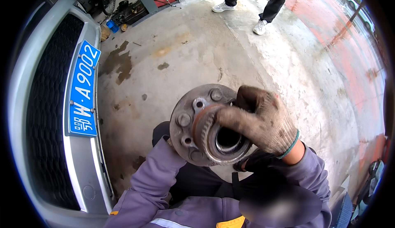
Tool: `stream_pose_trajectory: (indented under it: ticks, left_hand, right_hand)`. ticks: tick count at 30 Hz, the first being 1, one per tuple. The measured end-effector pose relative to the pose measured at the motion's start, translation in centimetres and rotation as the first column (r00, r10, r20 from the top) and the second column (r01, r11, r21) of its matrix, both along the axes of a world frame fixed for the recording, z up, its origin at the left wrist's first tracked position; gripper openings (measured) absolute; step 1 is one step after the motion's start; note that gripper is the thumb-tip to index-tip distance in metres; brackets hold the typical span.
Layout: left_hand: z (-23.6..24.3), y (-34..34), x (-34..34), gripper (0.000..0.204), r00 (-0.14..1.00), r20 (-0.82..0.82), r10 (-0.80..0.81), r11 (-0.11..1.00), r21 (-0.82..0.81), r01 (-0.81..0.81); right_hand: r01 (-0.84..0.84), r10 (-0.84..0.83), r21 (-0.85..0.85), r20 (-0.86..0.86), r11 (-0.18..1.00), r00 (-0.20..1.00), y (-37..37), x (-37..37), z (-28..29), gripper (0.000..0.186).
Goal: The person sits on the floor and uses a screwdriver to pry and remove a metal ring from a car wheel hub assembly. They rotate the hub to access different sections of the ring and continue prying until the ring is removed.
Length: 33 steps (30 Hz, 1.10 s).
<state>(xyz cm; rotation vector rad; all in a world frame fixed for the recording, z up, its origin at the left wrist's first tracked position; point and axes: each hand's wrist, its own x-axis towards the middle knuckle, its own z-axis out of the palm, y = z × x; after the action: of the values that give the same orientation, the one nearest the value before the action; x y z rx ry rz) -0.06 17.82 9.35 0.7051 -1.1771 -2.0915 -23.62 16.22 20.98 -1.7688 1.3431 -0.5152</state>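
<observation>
- Hub (212,127) of grey metal sits near view centre, above the person's lap; clock positions run from view centre unless tied to a part;
- flange (178,135) is round and tilted; bolt heads (183,119) show at its 9 and 12 o'clock; small holes (199,104) at its 11 and 8;
- barrel (212,147) projects toward 4 o'clock; toothed near its rim, rust-brown band at its base, bore dark and open toward the viewer;
- right hand (265,123), in a dirty tan knit glove with teal cuff edge, reaches in from 4 o'clock; grip closed on the hub, thumb over the barrel, one bent finger near the flange's 2 o'clock edge;
- left hand (169,142) is almost all hidden behind the flange's 8 o'clock edge; cannot tell its grip; purple-grey sleeve (154,168) leads up to it from 7 o'clock;
- black trousers (201,184) lie under the hub, at 6 o'clock;
- silver car front (88,170) stands at 9 o'clock, black mesh grille (49,104), blue plate (83,90);
- concrete floor (193,55) spreads across the middle, dark stains at 10 o'clock;
- another person's legs (273,1) stand at 1 o'clock, black trousers and white shoes; reddish wet paving (337,42) at 2.
</observation>
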Motion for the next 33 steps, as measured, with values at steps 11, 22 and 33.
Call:
stream_pose_trajectory:
  ticks: [11,22,33]
  left_hand:
    - [1.5,1.2,-1.6,0.062,0.946,0.031,0.323,0.899,-0.324,-0.296]
    - [2.5,3.3,0.7,0.057,0.951,0.141,0.277,0.927,-0.301,-0.225]
    - [-1.9,1.7,-3.5,0.069,0.945,0.252,0.209,0.912,-0.400,-0.095]
  right_hand:
    - [-0.251,0.154,-0.840,-0.201,0.481,0.967,-3.9,5.2,0.8,0.028]
    - [0.475,-0.425,0.121,0.669,0.872,0.610,0.5,5.0,-4.2,0.029]
    - [0.336,-0.502,0.386,0.761,0.859,0.410,0.8,1.2,-5.7,0.036]
